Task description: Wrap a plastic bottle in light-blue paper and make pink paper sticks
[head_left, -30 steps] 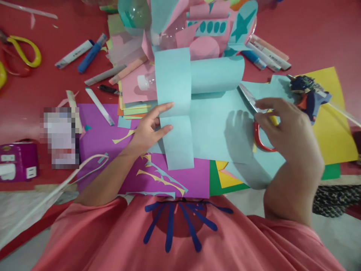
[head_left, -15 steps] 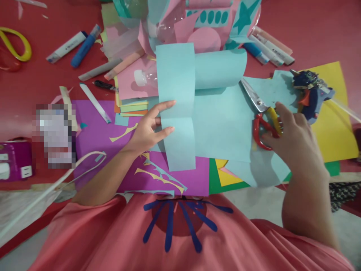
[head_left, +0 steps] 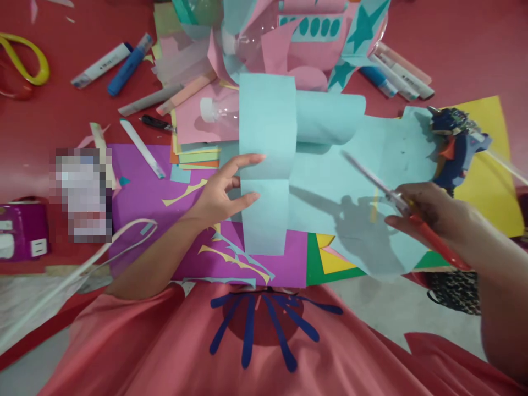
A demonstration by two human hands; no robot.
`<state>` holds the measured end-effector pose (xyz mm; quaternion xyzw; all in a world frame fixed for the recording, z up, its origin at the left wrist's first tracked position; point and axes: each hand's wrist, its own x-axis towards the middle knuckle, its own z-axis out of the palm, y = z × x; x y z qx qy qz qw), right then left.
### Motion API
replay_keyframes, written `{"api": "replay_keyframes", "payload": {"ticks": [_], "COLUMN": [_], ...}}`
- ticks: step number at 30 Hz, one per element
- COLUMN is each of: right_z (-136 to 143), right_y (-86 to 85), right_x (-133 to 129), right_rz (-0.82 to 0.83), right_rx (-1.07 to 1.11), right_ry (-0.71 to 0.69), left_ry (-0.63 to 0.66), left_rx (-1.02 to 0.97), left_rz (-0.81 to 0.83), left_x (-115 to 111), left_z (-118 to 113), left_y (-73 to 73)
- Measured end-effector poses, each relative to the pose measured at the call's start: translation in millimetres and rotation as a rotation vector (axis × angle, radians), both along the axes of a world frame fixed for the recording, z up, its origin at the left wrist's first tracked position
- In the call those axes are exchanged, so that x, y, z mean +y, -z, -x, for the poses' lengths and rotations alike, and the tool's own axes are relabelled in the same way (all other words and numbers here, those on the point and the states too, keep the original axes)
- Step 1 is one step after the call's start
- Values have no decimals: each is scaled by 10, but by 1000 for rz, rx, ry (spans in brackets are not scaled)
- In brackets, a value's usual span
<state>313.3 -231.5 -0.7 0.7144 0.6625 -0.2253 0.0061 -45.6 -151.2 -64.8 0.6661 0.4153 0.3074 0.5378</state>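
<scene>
A creased light blue paper strip point(head_left: 266, 132) stands in front of me, its left edge gripped by my left hand point(head_left: 218, 192). The thumb and index finger lie over the strip, and some fingers are partly hidden. My right hand point(head_left: 433, 206) grips red-handled scissors point(head_left: 396, 199) in the air, blades pointing up and left. Behind the strip lies a clear plastic bottle point(head_left: 220, 110) with a white cap. A rolled light blue paper point(head_left: 334, 115) shows to the strip's right. Under the scissors spreads a larger light blue sheet point(head_left: 317, 187).
A glue gun point(head_left: 457, 146) rests on yellow paper point(head_left: 490, 192) at the right. Markers point(head_left: 132, 63), a cutter knife point(head_left: 157, 123) and a purple sheet point(head_left: 140, 170) with scraps lie left. A pink paper-covered craft point(head_left: 313, 52) stands at the back. A white cable point(head_left: 103, 236) crosses the left edge.
My right hand has picked the scissors up from the blue sheet and turned them. The paper strip has shifted slightly right with my left hand on it.
</scene>
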Motion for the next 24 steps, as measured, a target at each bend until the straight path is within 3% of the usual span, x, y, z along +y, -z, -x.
{"api": "replay_keyframes", "payload": {"ticks": [3, 10, 19, 24], "right_z": [70, 223, 324, 389], "right_y": [-95, -149, -33, -68], "right_x": [19, 207, 313, 395], "right_rz": [142, 249, 152, 193], "right_rx": [13, -86, -20, -50], "right_ry": [-156, -248, -425, -474], "left_ry": [26, 72, 115, 149], "left_rx": [7, 26, 75, 89], "left_rz": [-43, -128, -154, -198], "left_x": [-12, -39, -39, -24], "left_z": [7, 23, 33, 36], "left_y": [12, 60, 83, 105]}}
